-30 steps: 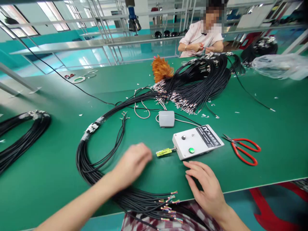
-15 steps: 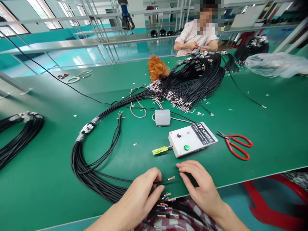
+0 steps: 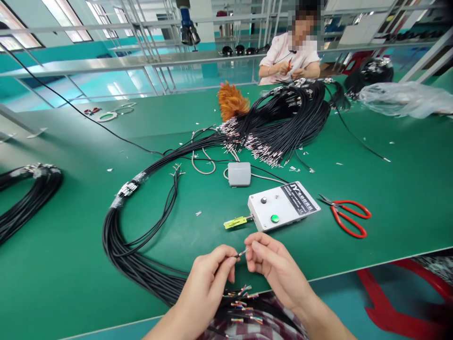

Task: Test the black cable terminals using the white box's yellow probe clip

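Between its thumb and fingers, my left hand (image 3: 208, 276) pinches one black cable near its stripped end (image 3: 242, 254), where thin coloured wires stick out. My right hand (image 3: 276, 264) meets that end from the other side, its thumb and fingertips closed at the wire tips. Below my hands, more stripped cable ends (image 3: 242, 304) lie over my lap. They belong to a thick black cable bundle (image 3: 138, 269) curving in from the left. Just beyond my hands is a white control box (image 3: 272, 205) with a green button and a yellow-green clip (image 3: 235, 222) on its front.
Red-handled scissors (image 3: 348, 215) lie right of the box. A grey pedal-like block (image 3: 239, 174) sits behind it. Farther back are a heap of black cables (image 3: 300, 123), an orange feather duster (image 3: 231, 100) and a plastic bag (image 3: 403, 98). Another person (image 3: 288, 59) works across the table.
My right hand has moved left and closed at the wire tips of the cable in my left hand. The left hand has tilted the cable end upward slightly.
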Demonstrator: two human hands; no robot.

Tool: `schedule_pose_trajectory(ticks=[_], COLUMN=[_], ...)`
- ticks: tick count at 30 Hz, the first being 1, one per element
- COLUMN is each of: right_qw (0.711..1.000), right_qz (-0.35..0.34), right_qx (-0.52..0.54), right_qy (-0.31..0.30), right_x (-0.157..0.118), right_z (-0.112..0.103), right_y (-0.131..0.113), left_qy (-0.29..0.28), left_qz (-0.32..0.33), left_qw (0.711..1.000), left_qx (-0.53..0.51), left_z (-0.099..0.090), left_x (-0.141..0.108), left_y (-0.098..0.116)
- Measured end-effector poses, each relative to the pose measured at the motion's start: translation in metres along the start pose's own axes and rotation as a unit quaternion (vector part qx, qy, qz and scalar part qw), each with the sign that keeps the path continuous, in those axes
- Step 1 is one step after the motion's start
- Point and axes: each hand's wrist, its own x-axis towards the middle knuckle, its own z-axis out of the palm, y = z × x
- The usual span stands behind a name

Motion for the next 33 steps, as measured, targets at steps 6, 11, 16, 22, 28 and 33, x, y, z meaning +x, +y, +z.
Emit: schedule_pose_trajectory(ticks=[6, 11, 16, 22, 28, 33], right_qw=[1.0, 1.0, 1.0, 0.999, 0.997, 0.993], right_qz=[0.003, 0.001, 0.0, -0.026, -0.05, -0.057], right_qx=[0.003, 0.018, 0.023, -0.015, -0.056, -0.097], right_qy=[0.014, 0.014, 0.018, 0.018, 0.031, 0.018], right_x=[0.002, 0.0, -0.002, -0.001, 0.004, 0.005], right_z=[0.003, 0.008, 0.009, 0.009, 0.013, 0.012], right_y=[-0.001, 0.006, 0.015, 0.014, 0.019, 0.019], left_qy=[0.01, 0.029, 0.038, 0.045, 0.047, 0.041], left_qz=[0.001, -0.003, -0.013, -0.011, -0.01, 0.011], left_qw=[1.0, 1.0, 0.999, 0.998, 0.996, 0.991], left_qx=[0.004, -0.005, -0.026, -0.033, -0.079, -0.124], left_z=[0.005, 0.007, 0.008, 0.009, 0.008, 0.008], left_x=[0.0, 0.0, 0.001, 0.0, -0.001, 0.002], left_y=[-0.002, -0.006, -0.009, -0.01, -0.01, -0.009])
